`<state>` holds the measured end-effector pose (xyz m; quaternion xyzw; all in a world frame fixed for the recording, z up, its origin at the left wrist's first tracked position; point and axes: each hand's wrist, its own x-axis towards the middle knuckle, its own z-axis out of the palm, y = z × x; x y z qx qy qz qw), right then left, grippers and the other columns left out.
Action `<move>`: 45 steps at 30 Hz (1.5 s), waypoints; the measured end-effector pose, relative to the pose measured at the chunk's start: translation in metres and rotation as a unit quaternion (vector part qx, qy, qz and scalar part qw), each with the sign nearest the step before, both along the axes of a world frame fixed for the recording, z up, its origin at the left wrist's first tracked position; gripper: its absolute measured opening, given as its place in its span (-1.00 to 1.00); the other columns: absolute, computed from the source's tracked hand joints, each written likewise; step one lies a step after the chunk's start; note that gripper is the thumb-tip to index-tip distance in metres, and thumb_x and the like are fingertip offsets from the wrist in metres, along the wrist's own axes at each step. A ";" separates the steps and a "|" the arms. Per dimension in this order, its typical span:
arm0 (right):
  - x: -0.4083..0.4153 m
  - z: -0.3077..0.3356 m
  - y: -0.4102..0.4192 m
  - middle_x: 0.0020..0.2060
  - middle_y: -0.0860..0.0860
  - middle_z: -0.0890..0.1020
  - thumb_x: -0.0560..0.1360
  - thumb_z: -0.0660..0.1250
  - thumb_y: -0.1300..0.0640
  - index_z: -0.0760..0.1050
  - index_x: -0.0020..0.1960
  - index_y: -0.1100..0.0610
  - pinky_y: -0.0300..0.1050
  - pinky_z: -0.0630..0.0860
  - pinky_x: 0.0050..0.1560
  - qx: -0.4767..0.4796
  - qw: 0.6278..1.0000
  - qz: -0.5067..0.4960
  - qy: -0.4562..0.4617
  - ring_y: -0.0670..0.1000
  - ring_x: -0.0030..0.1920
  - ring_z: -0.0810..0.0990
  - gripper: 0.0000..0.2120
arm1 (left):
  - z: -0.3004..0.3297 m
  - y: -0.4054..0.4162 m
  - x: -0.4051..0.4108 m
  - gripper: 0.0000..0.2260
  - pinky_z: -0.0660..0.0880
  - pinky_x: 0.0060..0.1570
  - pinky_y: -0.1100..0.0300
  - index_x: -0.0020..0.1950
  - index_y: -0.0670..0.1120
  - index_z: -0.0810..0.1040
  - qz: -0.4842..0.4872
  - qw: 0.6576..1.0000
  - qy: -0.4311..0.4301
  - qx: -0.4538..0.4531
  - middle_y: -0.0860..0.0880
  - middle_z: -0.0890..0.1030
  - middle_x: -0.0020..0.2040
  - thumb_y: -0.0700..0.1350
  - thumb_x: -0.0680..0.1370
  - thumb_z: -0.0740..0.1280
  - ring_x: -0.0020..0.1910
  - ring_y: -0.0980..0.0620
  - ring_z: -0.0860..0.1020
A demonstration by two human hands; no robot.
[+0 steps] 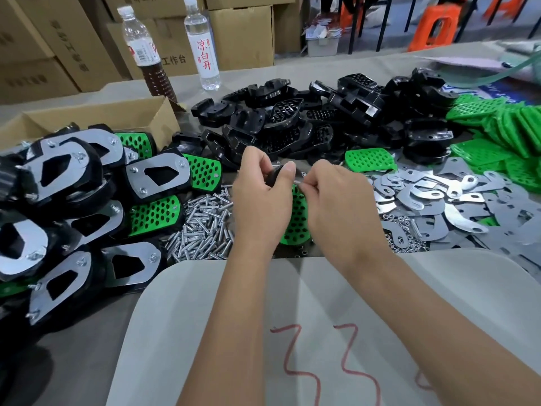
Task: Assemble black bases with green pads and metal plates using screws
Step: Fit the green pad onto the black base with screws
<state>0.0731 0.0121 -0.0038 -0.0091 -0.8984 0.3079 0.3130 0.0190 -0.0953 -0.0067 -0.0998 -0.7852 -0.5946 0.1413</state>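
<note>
My left hand (260,197) grips a black base with a green perforated pad (297,218), held upright between my hands above the table. My right hand (336,200) pinches a small screw at the part's upper edge, close to my left thumb. Most of the held base is hidden behind my fingers. A heap of loose screws (202,227) lies just left of my hands. Black bases (292,121) are piled behind. Metal plates (439,206) are spread on the right. Loose green pads (497,133) are stacked at the far right.
Finished assemblies (87,194) with metal plates and green pads are heaped on the left. A cardboard box (87,115) and two bottles (202,42) stand behind them. Small nuts (401,224) lie among the plates. A grey sheet with red marks (292,332) covers the near table edge.
</note>
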 end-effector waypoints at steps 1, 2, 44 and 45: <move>0.001 0.001 -0.002 -0.25 0.08 0.57 0.63 0.33 0.25 0.38 -0.13 0.12 0.04 0.36 -0.16 0.004 1.000 -0.001 -0.003 0.16 -0.22 0.51 -0.80 | -0.001 0.001 0.000 -0.72 0.34 -0.23 0.12 -0.14 -0.03 0.31 0.005 1.000 -0.002 0.006 0.12 0.33 -0.29 -0.06 0.59 0.42 -0.32 0.11 0.32; 0.001 0.002 -0.004 -0.24 0.09 0.58 0.64 0.32 0.25 0.38 -0.11 0.12 0.05 0.36 -0.16 -0.004 1.000 0.003 -0.008 0.17 -0.21 0.51 -0.81 | -0.002 0.001 0.000 -0.71 0.32 -0.25 0.17 -0.14 -0.02 0.30 0.011 1.000 -0.009 0.015 0.12 0.33 -0.29 -0.07 0.59 0.42 -0.35 0.16 0.31; 0.005 -0.012 0.042 -0.01 0.21 0.73 0.60 0.45 0.11 0.52 0.09 0.23 0.01 0.63 -0.41 -0.528 0.844 0.071 -0.065 0.35 0.02 0.70 -0.79 | 0.015 -0.036 0.003 -0.81 0.40 -0.03 0.01 0.19 -0.14 0.55 0.112 0.899 -0.127 -0.404 -0.19 0.62 0.11 -0.24 0.58 0.29 0.01 -0.21 0.49; 0.005 -0.011 0.042 -0.02 0.20 0.73 0.60 0.44 0.11 0.52 0.09 0.22 -0.01 0.62 -0.41 -0.524 0.847 0.067 -0.063 0.35 0.01 0.70 -0.80 | 0.015 -0.037 0.002 -0.80 0.44 0.02 -0.02 0.20 -0.15 0.54 0.115 0.912 -0.115 -0.376 -0.18 0.63 0.11 -0.25 0.60 0.26 0.06 -0.22 0.51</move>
